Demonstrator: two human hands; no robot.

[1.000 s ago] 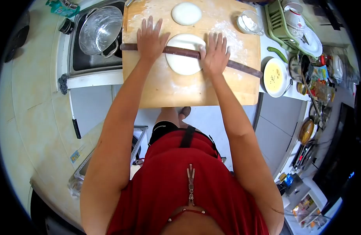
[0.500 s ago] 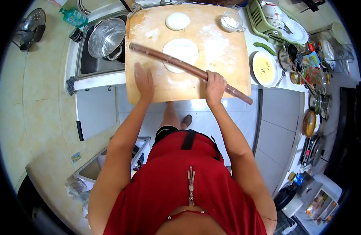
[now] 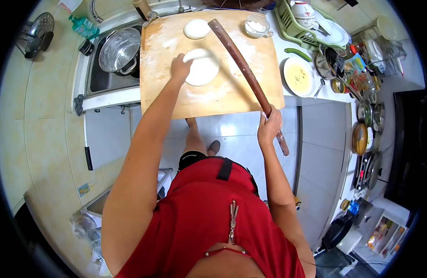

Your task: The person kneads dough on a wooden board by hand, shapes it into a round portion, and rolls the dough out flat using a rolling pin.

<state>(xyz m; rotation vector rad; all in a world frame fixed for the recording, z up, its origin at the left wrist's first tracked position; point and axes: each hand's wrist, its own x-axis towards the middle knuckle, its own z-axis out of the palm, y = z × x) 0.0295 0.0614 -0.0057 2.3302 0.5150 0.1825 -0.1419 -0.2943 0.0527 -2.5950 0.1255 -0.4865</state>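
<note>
My left hand point(image 3: 180, 68) pinches the upper left edge of a flat round of dough point(image 3: 203, 72), and that edge is lifted and folded over. My right hand point(image 3: 270, 124) is wrapped round a long brown wooden rolling pin point(image 3: 241, 62) near its lower end. The pin slants up and to the left, raised off the board, with its shadow falling beside it. A smaller, thicker dough round point(image 3: 197, 28) lies behind the flat one on the floured wooden board point(image 3: 160, 99). Toward the board's back right corner sits a glass cup of flour point(image 3: 257, 25).
Left of the board, a metal pot point(image 3: 120, 50) sits in the sink point(image 3: 94, 85). On the right are a plate of yellow liquid point(image 3: 298, 78), a green chili pepper point(image 3: 298, 54), a spoon point(image 3: 319, 88) and a green dish rack point(image 3: 287, 23). The board's front edge overhangs the counter.
The rolling pin has been lifted and swung steeper, away from over the dough, in my right hand. My left hand has moved from the bare board to the dough's edge and raised it.
</note>
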